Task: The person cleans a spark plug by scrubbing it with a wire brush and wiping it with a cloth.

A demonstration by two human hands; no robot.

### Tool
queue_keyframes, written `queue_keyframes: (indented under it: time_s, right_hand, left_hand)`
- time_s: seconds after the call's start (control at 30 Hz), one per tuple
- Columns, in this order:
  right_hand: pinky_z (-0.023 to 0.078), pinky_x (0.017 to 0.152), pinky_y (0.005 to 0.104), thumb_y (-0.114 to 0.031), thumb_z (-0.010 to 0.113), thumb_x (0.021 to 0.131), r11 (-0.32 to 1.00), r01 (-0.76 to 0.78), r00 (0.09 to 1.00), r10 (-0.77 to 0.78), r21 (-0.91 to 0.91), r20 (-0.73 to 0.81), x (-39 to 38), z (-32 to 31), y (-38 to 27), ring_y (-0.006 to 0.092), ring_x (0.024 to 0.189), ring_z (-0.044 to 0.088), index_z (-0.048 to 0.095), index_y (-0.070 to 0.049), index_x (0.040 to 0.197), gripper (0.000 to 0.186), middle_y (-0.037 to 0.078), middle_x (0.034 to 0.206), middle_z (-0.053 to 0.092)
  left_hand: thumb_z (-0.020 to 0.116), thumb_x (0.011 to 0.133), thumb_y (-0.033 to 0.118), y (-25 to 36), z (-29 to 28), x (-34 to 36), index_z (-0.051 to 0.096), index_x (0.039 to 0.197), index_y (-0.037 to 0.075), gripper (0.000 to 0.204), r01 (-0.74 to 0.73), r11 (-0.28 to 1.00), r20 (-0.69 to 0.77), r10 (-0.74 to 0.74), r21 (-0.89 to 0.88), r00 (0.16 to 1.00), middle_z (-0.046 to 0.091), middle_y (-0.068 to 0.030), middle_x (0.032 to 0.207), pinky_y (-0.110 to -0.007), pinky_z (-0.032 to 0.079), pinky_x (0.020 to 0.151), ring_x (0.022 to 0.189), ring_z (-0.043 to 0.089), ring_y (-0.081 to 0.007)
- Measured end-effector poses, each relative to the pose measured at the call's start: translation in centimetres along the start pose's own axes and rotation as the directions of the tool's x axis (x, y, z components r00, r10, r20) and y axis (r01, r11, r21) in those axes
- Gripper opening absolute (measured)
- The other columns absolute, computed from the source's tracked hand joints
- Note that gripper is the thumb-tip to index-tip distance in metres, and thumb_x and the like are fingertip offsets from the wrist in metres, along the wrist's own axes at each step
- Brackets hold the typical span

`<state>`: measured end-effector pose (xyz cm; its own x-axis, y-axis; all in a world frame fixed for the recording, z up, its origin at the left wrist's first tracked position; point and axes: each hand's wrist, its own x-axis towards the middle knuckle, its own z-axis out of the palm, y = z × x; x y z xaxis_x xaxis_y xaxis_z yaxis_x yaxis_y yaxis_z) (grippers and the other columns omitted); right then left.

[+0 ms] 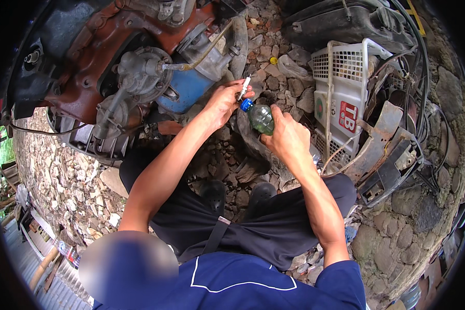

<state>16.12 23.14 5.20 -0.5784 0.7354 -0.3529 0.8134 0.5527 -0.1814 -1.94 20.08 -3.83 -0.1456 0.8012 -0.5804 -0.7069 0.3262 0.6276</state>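
Note:
My left hand holds a small white and metal part, which looks like a spark plug, tilted in its fingers. My right hand is closed round a green plastic bottle with a blue cap. The bottle is tilted, its capped end just below and beside the small part; whether they touch I cannot tell. Beyond my left hand stand a rust-red engine with grey metal fittings and a blue block.
A white plastic crate, cables and rusty metal pieces lie at the right beside a stone wall. A black container lies behind. Rubble covers the ground; corrugated sheets lie lower left. My dark-trousered knees are below.

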Motion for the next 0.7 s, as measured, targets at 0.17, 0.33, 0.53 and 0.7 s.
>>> queue_keyframes:
  time_s: [0.17, 0.33, 0.53, 0.7]
  right_hand:
    - [0.053, 0.069, 0.0452, -0.025, 0.077, 0.066, 1.0, -0.016, 1.0, 0.016, 0.011, 0.021, -0.1, -0.3, 0.0, 0.0368, 0.082, 0.066, 0.048, -0.005, 0.123, 0.066, 0.019, 0.092, 0.064]
    - [0.053, 0.068, 0.0468, -0.023, 0.076, 0.067, 1.0, 0.007, 0.999, -0.008, 0.025, 0.041, -0.1, -0.1, 0.1, 0.0383, 0.082, 0.066, 0.048, -0.004, 0.12, 0.063, 0.021, 0.092, 0.064]
    - [0.053, 0.066, 0.0482, -0.021, 0.075, 0.068, 0.997, 0.015, 1.0, -0.013, 0.079, -0.027, -0.3, 0.4, 0.1, 0.04, 0.079, 0.066, 0.047, -0.003, 0.119, 0.061, 0.023, 0.093, 0.063]
    - [0.052, 0.077, 0.046, -0.024, 0.074, 0.068, 0.992, -0.071, 0.996, 0.065, 0.103, 0.06, -0.1, -0.1, -0.6, 0.0382, 0.091, 0.064, 0.046, -0.006, 0.127, 0.068, 0.021, 0.1, 0.063]
  left_hand:
    - [0.052, 0.096, 0.019, -0.1, 0.4, 0.1, 0.052, 0.12, 0.001, 0.03, 0.0, 0.999, 0.005, 0.0, 0.037, 1.0, 0.063, -0.0074, 0.106, -0.032, 0.049, 0.084, 0.1, 0.063, -0.0185]
    - [0.051, 0.097, 0.02, -0.2, 0.9, 0.2, 0.053, 0.119, 0.0, 0.029, -0.018, 0.999, -0.003, 0.018, 0.05, 1.0, 0.063, -0.0088, 0.105, -0.031, 0.049, 0.086, 0.1, 0.063, -0.0191]
    - [0.05, 0.098, 0.022, -0.3, 0.6, 1.1, 0.054, 0.118, 0.0, 0.03, 0.016, 1.0, 0.003, -0.016, 0.012, 1.0, 0.063, -0.0096, 0.104, -0.031, 0.049, 0.086, 0.095, 0.063, -0.0189]
    - [0.051, 0.097, 0.025, -0.2, 0.8, 1.0, 0.055, 0.114, 0.0, 0.03, 0.072, 0.997, 0.005, -0.072, -0.032, 0.997, 0.062, -0.0078, 0.097, -0.03, 0.048, 0.085, 0.089, 0.062, -0.0172]
